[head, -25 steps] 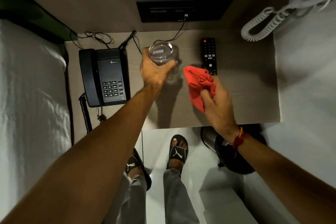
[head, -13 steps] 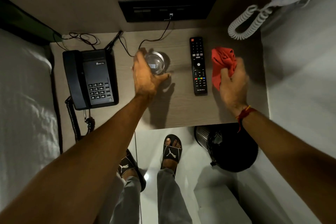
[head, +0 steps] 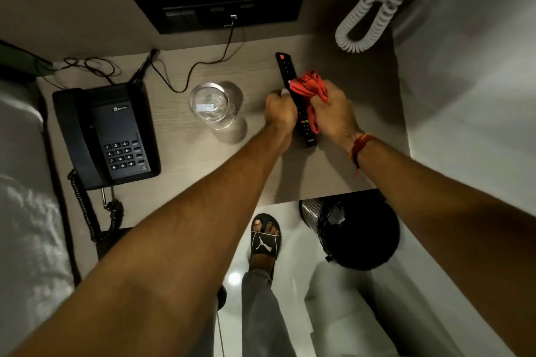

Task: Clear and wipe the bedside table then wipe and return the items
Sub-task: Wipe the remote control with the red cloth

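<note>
The black TV remote is tilted over the right part of the wooden bedside table. My left hand grips its left edge near the middle. My right hand holds a bunched red cloth pressed against the remote's face. A clear drinking glass stands upright on the table, left of my hands and apart from them. A black corded telephone sits at the table's left end.
Thin cables run from a dark wall switch panel across the table's back. A white coiled cord hangs at upper right. A black waste bin stands under the table's front right corner. The white bed is on the left.
My left hand let go of the glass, which now stands on the table, and moved right to grip the remote. My right hand brought the red cloth onto the remote.
</note>
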Tool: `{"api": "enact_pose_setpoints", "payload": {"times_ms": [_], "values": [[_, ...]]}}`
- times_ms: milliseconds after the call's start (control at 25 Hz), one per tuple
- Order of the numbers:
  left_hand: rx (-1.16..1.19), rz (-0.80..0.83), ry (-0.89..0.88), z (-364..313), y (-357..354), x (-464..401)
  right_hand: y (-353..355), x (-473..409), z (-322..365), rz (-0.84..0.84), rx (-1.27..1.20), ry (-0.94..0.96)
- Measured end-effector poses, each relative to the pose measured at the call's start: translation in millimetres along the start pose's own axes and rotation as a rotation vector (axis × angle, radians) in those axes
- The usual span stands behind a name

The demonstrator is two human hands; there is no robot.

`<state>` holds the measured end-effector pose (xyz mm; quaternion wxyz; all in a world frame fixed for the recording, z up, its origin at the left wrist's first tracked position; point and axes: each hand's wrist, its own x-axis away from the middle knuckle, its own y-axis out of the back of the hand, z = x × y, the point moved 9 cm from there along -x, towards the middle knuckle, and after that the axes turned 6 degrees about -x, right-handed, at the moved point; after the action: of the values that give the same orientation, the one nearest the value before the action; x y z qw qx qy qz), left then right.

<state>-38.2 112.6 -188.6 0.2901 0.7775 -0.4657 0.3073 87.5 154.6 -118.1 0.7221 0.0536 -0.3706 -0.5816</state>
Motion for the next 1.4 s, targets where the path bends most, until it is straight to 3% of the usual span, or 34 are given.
{"api": "enact_pose_setpoints", "payload": {"times_ms": [240, 400, 440, 560, 640, 760, 840, 920, 1000, 1040, 1280, 1400], "values": [[0.409, 0.274, 0.191, 22, -24, 11, 17, 16, 29, 0.044, 0.044, 0.184], [0.496, 0.437, 0.241, 21, -20, 31, 54, -2, 89, -0.183, 0.247, 0.430], [0.505, 0.452, 0.237, 18, -19, 34, 48, -5, 99, -0.157, 0.313, 0.500], [0.561, 0.425, 0.259, 9, -16, 36, -1, 13, 86, 0.156, 0.534, 0.624], [0.562, 0.424, 0.251, 10, -7, 37, -12, 43, 72, 0.238, 0.645, 0.681], [0.596, 0.492, 0.308, 21, 4, 42, -8, 86, 66, 0.419, 0.597, 0.758], [0.631, 0.518, 0.298, 23, 5, 44, 6, 91, 65, 0.503, 0.464, 0.668], [0.615, 0.452, 0.293, 27, 6, 41, 30, 65, 74, 0.304, 0.291, 0.591], [0.547, 0.410, 0.283, 29, 5, 42, 42, 33, 79, 0.059, 0.255, 0.555], [0.528, 0.393, 0.282, 28, 5, 44, 35, 24, 81, 0.028, 0.274, 0.541], [0.462, 0.344, 0.316, 37, 9, 37, -10, 74, 56, 0.321, 0.529, 0.687], [0.458, 0.277, 0.258, 44, 7, 30, 5, 72, 28, 0.407, 0.314, 0.478]]}}
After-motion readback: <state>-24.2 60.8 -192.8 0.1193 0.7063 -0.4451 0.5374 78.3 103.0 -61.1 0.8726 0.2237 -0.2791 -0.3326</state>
